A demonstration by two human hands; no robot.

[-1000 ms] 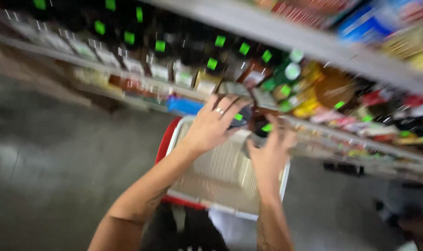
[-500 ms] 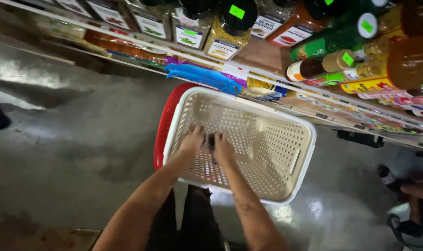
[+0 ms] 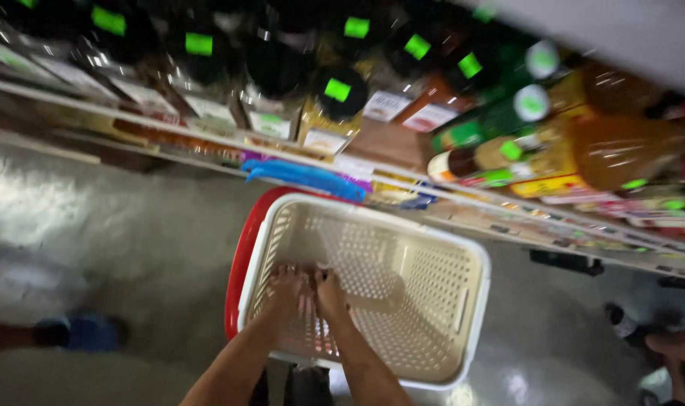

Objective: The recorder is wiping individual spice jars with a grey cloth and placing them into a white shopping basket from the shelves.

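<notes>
Change since earlier frames: view has swung downward and steadied somewhat; a second ago both hands were raised at the shelf bottles, now both are low inside the basket, much as half a second ago; the basket sits larger and more central in view
Shelving: store shelf point(image 3: 207, 139) runs across the top, packed with bottles point(image 3: 598, 150) carrying green tags; a blue packet point(image 3: 305, 177) lies on the shelf edge just above the basket
Floor: grey polished concrete point(image 3: 94, 225), glossy with reflections; a blue shoe point(image 3: 83, 331) of another person at lower left
Basket: cream perforated plastic basket point(image 3: 463, 301), nested in a red one point(image 3: 241, 263) whose rim shows on the left; it stands on the floor below the shelf
Left hand: left hand point(image 3: 286, 289) palm down inside the near-left corner, fingers spread and touching the mesh bottom; grip on anything cannot be told
Right hand: right hand point(image 3: 329, 292) just beside the left, touching it; fingers curled downward, blurred; cannot tell whether it holds something
</notes>
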